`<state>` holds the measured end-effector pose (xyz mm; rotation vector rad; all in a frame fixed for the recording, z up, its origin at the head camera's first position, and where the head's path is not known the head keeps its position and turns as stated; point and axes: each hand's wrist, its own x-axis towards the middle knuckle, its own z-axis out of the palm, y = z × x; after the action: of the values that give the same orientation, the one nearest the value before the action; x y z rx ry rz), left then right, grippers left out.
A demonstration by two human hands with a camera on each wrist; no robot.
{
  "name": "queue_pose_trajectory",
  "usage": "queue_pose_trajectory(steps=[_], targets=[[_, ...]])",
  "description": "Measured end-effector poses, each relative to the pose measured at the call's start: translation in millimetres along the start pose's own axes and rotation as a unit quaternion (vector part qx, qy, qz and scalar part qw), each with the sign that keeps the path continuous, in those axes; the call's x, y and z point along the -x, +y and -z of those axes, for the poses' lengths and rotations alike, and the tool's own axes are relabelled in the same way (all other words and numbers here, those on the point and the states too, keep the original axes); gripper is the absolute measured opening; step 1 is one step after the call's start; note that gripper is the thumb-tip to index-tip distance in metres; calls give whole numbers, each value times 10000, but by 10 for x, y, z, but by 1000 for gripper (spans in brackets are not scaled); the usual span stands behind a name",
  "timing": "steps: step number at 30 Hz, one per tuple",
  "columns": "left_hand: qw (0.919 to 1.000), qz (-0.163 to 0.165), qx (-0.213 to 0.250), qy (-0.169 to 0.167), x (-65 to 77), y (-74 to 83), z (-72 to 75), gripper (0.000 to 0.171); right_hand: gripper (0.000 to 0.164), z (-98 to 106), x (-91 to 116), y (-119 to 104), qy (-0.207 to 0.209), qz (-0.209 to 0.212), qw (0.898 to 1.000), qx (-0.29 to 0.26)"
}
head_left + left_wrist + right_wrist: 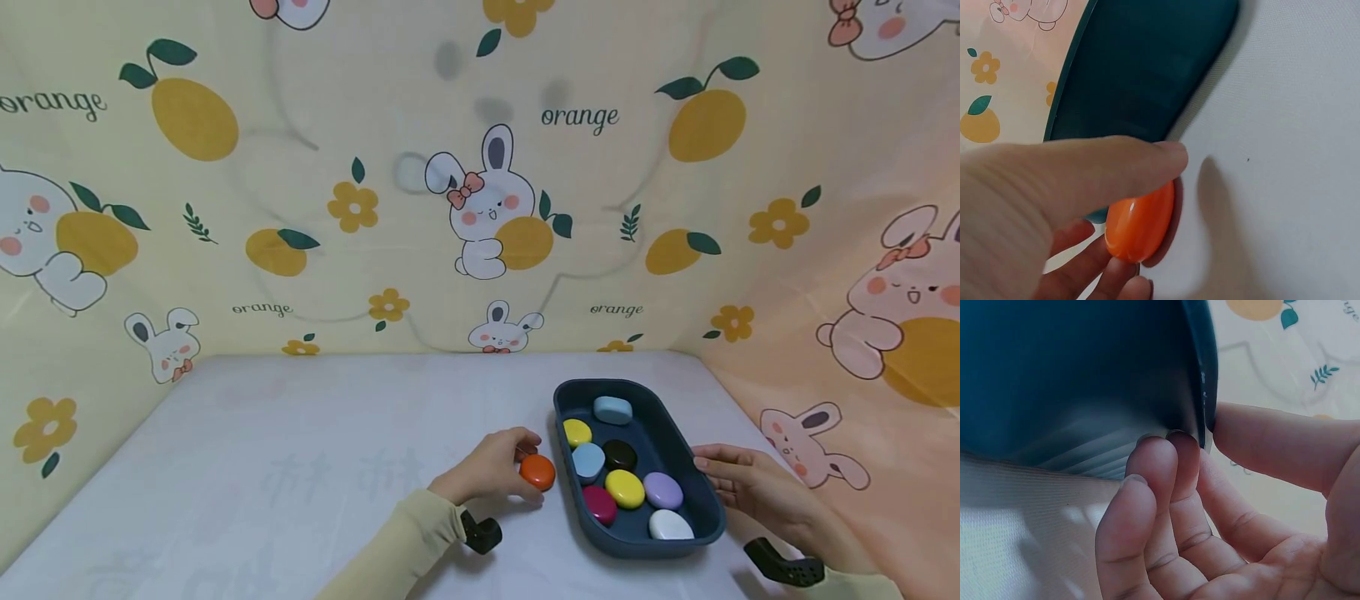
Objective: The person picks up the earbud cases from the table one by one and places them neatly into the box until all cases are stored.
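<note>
My left hand (491, 467) is just left of a dark blue tray (714, 533), thumb and fingers around a glossy orange disc (537, 472). In the left wrist view the thumb lies across the top of the orange disc (1141, 228), with fingertips below it. On the tray's right side, my right hand (765, 492) holds the rim. Seen from the right wrist, its thumb meets the edge of the tray (1072, 375) and bent fingers (1154, 462) rest against the outer wall.
Inside the tray lie several rounded discs: light blue (613, 410), yellow (625, 489), black (620, 455), purple (663, 491), crimson (600, 505) and white (671, 525). A white cloth covers the table (337, 450). Printed fabric (360, 108) hangs behind it and along the sides.
</note>
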<state>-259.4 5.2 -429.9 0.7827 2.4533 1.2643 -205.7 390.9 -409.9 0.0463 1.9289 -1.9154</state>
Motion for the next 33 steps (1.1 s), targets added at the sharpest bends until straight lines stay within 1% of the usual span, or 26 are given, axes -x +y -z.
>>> queue_pose_trajectory(steps=[8, 15, 24, 33], targets=[[10000, -42, 18, 22, -4, -4, -6, 67, 17, -5, 7, -11, 29, -32, 10000, -16], [10000, 15, -9, 67, -17, -11, -10, 66, 18, -6, 8, -25, -43, -10, 10000, -30], [10000, 24, 39, 64, -11, 11, -21, 64, 21, 16, 5, 5, 87, -76, 9999, 108], [9999, 63, 78, 141, 2, 12, -27, 61, 20, -8, 13, -2, 225, -97, 9994, 224]])
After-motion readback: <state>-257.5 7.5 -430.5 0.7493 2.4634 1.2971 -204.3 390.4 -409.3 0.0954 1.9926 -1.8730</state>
